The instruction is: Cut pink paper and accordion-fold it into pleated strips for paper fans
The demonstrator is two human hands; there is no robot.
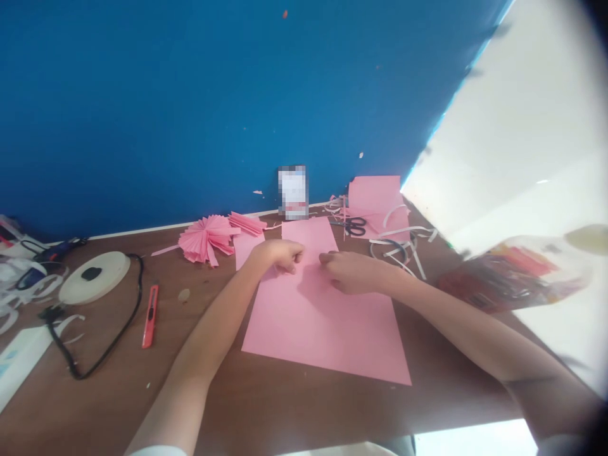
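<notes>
While the left hand and right hand curl with knuckles up, their fingers bent toward each other, they sit just apart over the far half of a pink sheet lying on the brown table. Whether they pinch the paper, I cannot tell. Beyond the left hand lies a pink paper fan, with a folded pink strip beside it. Scissors rest on a second sheet among white paper strips, and a red craft knife lies to the left.
</notes>
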